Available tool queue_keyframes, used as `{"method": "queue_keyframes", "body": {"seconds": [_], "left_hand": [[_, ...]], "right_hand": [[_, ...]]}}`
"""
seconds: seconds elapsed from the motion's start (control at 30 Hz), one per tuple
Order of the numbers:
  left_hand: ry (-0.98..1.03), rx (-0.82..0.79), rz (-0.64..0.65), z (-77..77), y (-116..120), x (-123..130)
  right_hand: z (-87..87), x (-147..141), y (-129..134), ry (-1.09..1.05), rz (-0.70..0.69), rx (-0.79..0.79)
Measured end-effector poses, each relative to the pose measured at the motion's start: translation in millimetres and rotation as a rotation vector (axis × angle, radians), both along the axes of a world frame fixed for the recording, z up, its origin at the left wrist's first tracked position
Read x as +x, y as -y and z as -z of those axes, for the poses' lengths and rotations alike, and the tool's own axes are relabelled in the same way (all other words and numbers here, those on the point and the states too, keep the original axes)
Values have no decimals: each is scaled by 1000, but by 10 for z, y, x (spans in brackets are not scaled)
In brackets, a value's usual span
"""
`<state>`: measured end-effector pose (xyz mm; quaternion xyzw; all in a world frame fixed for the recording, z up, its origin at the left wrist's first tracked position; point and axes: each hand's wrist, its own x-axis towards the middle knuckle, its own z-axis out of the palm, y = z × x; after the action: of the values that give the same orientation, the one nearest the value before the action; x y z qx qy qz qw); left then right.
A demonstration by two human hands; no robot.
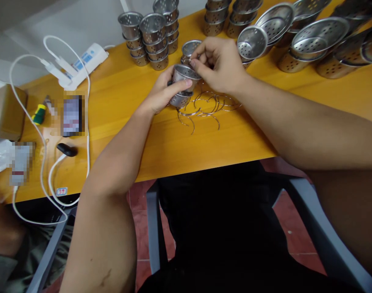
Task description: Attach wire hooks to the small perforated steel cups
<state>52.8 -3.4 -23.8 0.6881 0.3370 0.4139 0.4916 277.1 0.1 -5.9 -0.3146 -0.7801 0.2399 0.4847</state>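
From afar I list: perforated metal cups (pixel 180 75), stacked near upright, gripped in the left hand (pixel 165 88); right hand (pixel 221 61), fingertips pinched beside the upper rim, any held piece too small to tell.

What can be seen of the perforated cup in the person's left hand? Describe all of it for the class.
The cup is round, open-topped and greyish, apparently shiny metal, with a rim and small holes in its wall. It is held mouth up, slightly tilted, above the table. The left hand grips it, thumb across the near side. Another perforated cup is directly below; whether they nest is unclear. The right hand is at its rim; contact is unclear.
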Motion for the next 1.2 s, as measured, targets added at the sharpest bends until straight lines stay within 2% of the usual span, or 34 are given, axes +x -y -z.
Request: {"method": "queue_keyframes", "body": {"seconds": [0.3, 0.57, 0.73, 0.9, 1.03, 1.2], "left_hand": [[4, 39, 20, -32, 20, 7], [-28, 34, 4, 10, -10, 6], [30, 53, 33, 4, 4, 14], [-65, 33, -14, -49, 44, 11], [-32, 30, 8, -86, 71, 12], [-114, 31, -29, -110, 90, 19]], "right_hand": [[24, 12, -38, -4, -33, 23], [33, 13, -49, 7, -14, -2], [18, 19, -39, -7, -21, -13], [17, 33, -56, 6, -40, -16], [44, 39, -88, -6, -52, -2], [66, 45, -108, -4, -58, 16]]}}
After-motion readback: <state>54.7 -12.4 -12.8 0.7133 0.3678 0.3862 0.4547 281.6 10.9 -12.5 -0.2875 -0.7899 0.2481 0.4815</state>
